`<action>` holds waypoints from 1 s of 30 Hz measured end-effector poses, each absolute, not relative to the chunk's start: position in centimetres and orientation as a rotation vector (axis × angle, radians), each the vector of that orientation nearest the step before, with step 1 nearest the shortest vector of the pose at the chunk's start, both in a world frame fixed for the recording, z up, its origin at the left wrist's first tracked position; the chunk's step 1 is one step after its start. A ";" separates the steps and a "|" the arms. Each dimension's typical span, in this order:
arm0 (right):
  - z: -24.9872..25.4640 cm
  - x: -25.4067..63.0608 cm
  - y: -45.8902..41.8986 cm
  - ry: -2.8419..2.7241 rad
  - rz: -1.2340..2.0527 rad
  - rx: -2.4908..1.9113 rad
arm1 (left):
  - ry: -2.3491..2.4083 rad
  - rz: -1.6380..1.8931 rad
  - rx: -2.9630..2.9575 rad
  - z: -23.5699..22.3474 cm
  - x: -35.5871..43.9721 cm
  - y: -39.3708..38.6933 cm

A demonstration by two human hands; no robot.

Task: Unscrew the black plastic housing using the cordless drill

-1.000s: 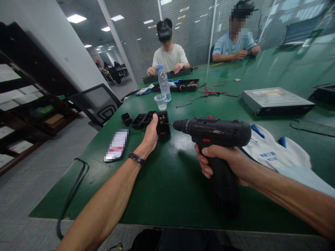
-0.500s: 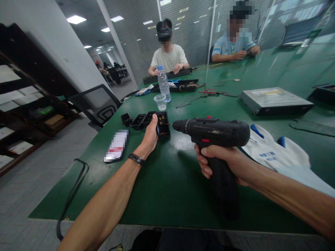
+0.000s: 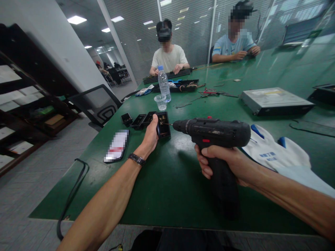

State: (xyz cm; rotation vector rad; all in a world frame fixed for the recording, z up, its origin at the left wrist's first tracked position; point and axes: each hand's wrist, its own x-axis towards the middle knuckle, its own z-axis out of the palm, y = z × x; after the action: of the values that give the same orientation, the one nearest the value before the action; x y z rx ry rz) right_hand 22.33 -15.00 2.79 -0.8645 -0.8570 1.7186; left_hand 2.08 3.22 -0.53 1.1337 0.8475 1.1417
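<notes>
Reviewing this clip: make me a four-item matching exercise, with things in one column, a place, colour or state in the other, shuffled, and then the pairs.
Column 1
1. drill
2. phone
3. bottle
4. nearer glove

Column 2
A. blue-capped, standing behind the clear cup
B. white with blue patches
C. held in the right hand
D. lying on the green table, to the left of the left hand

Pairs
1-C, 2-D, 3-A, 4-B

left hand (image 3: 150,136) bare, dark wristband (image 3: 136,159) | right hand (image 3: 229,157) bare | dark legwear (image 3: 185,240)
</notes>
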 end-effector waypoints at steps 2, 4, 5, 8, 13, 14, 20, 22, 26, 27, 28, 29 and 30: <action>2.7 22.4 -15.0 -0.856 1.722 -0.863 | 0.847 1.142 1.130 -0.5 2.1 3.2; 2.7 22.4 -14.9 -0.858 1.723 -0.862 | 0.851 1.142 1.124 -0.4 2.2 3.1; 2.6 22.4 -14.9 -0.859 1.723 -0.862 | 0.854 1.144 1.122 -0.3 2.2 3.1; 2.6 22.4 -14.8 -0.862 1.728 -0.857 | 0.856 1.148 1.123 -0.3 2.2 3.1; 2.7 22.3 -14.8 -0.857 1.727 -0.866 | 0.848 1.139 1.155 -0.4 2.1 3.2; 2.7 22.3 -14.8 -0.852 1.724 -0.872 | 0.849 1.135 1.161 -0.4 2.1 3.2; 2.8 22.3 -14.9 -0.854 1.723 -0.870 | 0.862 1.136 1.144 -0.6 2.1 3.3; 2.7 22.4 -14.9 -0.858 1.723 -0.864 | 0.858 1.139 1.147 -0.5 2.2 3.2; 2.5 22.4 -14.8 -0.859 1.723 -0.861 | 0.859 1.141 1.138 -0.3 2.2 3.1; 2.5 22.4 -14.8 -0.858 1.723 -0.860 | 0.857 1.142 1.140 -0.3 2.2 3.1; 2.5 22.4 -14.8 -0.857 1.724 -0.860 | 0.855 1.141 1.143 -0.3 2.2 3.1; 2.5 22.4 -14.8 -0.858 1.725 -0.859 | 0.853 1.140 1.144 -0.4 2.1 3.1; 2.6 22.3 -14.8 -0.859 1.726 -0.859 | 0.853 1.138 1.145 -0.4 2.1 3.2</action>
State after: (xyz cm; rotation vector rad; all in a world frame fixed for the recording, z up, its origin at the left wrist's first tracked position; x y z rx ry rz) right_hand 22.33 -14.85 2.58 -0.8586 -0.8594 1.7261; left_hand 2.10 3.15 -0.42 1.1447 0.8528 1.1379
